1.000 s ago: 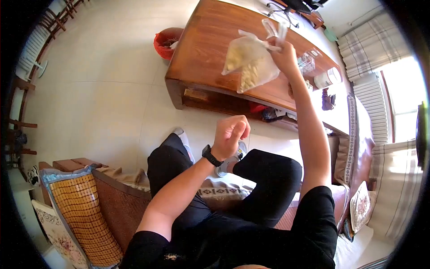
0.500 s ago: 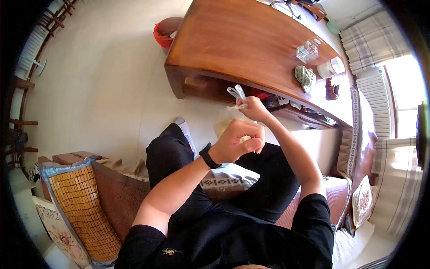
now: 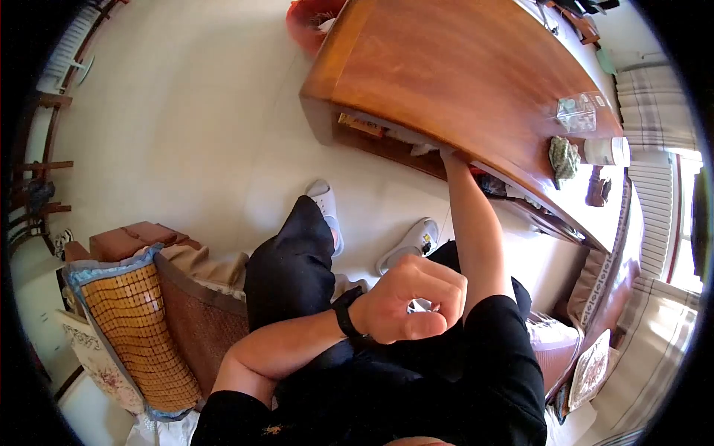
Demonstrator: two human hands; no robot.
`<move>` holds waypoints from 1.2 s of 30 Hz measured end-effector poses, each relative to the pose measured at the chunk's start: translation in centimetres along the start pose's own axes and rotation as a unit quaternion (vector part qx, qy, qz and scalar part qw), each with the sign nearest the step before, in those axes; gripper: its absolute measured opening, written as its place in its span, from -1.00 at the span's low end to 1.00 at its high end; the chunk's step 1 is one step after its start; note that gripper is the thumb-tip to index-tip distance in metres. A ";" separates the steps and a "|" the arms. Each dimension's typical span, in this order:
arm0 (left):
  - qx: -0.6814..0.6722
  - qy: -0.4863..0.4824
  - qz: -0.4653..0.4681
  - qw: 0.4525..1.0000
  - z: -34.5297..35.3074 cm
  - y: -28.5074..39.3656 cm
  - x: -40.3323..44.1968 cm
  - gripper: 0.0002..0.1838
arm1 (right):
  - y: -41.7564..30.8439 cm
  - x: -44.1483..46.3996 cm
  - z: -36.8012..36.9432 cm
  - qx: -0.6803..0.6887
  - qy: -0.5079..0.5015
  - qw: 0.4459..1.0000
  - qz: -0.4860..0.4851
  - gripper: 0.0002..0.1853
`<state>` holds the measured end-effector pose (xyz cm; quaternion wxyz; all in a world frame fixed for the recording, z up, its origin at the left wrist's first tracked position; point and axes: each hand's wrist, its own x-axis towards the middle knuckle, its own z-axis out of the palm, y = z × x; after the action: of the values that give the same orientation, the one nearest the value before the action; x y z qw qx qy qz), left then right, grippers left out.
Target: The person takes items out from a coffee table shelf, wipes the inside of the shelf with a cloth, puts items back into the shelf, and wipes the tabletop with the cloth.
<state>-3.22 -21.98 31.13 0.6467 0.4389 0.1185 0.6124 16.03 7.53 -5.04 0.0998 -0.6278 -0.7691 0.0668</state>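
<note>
My left hand, a black band on its wrist, is held in front of my body. Its fingers are curled round with the thumb against them. A small pale patch shows in the gap, but I cannot make out whether it is something held. My right hand reaches under the edge of the wooden table, which hides its fingers. Beside it, a whitish, crumpled thing like a plastic bag shows on the lower shelf. Whether the hand grips it is hidden.
On the table stand a clear plastic box, a white canister, a green patterned cloth and a brown object. A red-lined bin is by the table's far corner. My slippered feet rest on the tiled floor.
My right hand, which held a clear plastic bag by its handles, has moved forward under the table. My left hand has come back towards my body. The view has shifted.
</note>
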 end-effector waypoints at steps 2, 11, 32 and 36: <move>0.004 -0.001 0.000 1.000 0.0 -0.1 0.4 -0.34 | -0.2 -0.2 -0.2 0.004 0.005 1.000 -0.004 -0.35; 0.016 0.015 0.045 0.999 1.8 -1.2 0.9 -0.33 | -1.2 -11.7 -16.8 0.242 -0.155 0.951 -0.112 -0.50; 0.024 0.044 -0.016 0.999 1.9 -5.1 3.1 -0.31 | 14.2 11.9 -34.0 0.045 0.241 0.948 0.202 -0.45; 0.022 0.033 -0.024 0.999 2.4 -5.3 3.2 -0.32 | 1.4 11.2 -33.9 0.170 0.300 0.933 -0.106 -0.43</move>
<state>2.78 -19.41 29.99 0.6470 0.4296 0.1632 0.6084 23.24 18.01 28.34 0.4379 -0.5067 -0.7426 -0.0063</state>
